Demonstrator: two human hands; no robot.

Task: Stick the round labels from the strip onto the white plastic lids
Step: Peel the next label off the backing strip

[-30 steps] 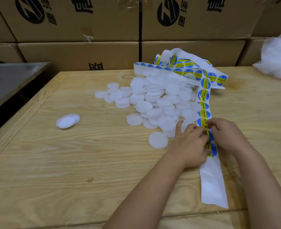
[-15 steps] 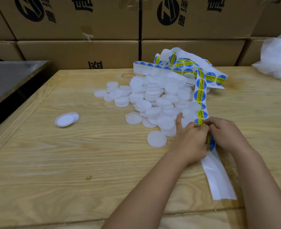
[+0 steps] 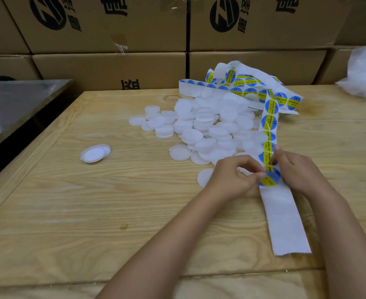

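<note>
Two hands meet at the near end of the label strip (image 3: 271, 124). Left hand (image 3: 231, 175) grip: fingertips pinched on a blue-yellow round label (image 3: 269, 180), partly lifted off the backing. Right hand (image 3: 298, 169) grip: fingers curled round the strip just above that label. Bare backing (image 3: 285, 223) trails toward the bench (image 3: 91, 212) edge. White lids (image 3: 207, 126) piled mid-bench, touching the strip; lone lid (image 3: 94, 153) well apart, left.

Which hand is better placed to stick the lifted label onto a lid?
Probably the left hand: it pinches the blue-and-yellow round label beside a white plastic lid. The right hand grips the white strip.
</note>
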